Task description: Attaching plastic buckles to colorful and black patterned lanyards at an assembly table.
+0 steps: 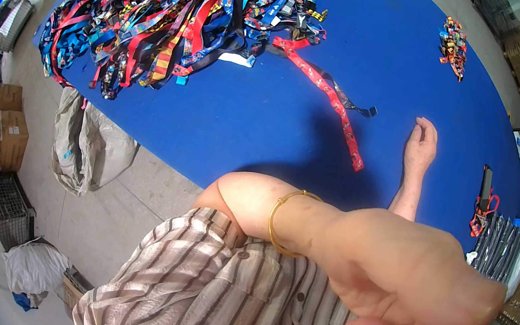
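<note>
My left hand [414, 300] is raised close to the camera, large and blurred, fingers loosely curled with nothing visible in it. A gold bangle [278, 222] sits on its wrist and the elbow points left. My right hand [421, 146] rests on its edge on the blue table [265, 129], fingers loosely bent and empty. Just to its left lies a red patterned strap [331, 98], apart from the hand. This strap trails out of a big heap of coloured lanyards [174, 15] at the far left of the table.
A small pile of coloured pieces [453, 47] lies at the far right. By the right table edge are a black tool with red loop [485, 196] and a bundle of dark strips [500, 245]. On the floor to the left: grey sacks [85, 143], cardboard boxes [8, 135], wire cage [7, 212].
</note>
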Demonstrator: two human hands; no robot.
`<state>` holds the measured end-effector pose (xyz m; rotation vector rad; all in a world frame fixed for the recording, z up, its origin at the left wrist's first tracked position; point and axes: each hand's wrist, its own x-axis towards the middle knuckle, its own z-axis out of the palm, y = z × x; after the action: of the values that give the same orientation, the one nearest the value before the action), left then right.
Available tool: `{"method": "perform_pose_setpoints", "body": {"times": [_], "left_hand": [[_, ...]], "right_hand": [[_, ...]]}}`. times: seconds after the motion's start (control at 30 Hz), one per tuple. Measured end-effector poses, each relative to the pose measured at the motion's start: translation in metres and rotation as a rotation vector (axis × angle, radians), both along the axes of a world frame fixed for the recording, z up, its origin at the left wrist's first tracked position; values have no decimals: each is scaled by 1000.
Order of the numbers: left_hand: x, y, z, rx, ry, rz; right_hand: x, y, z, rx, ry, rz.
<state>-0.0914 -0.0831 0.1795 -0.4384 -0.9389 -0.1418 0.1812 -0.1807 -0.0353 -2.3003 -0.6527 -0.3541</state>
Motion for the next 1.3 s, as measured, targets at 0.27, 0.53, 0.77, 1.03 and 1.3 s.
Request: {"method": "perform_pose_setpoints", "body": {"times": [0.27, 0.53, 0.77, 1.03, 1.3], "left_hand": [[33, 14, -12, 246, -376, 152], [20, -3, -13, 2, -339, -202], [31, 1, -10, 213, -289, 340], [34, 10, -5, 105, -312, 245], [46, 59, -4, 383, 450, 270]], "right_hand": [[0, -1, -1, 5, -16, 7], [-3, 0, 0, -15, -13, -4], [-4, 1, 2, -21, -17, 2], [2, 2, 1, 1, -45, 15], [-1, 2, -6, 66, -165, 19]]}}
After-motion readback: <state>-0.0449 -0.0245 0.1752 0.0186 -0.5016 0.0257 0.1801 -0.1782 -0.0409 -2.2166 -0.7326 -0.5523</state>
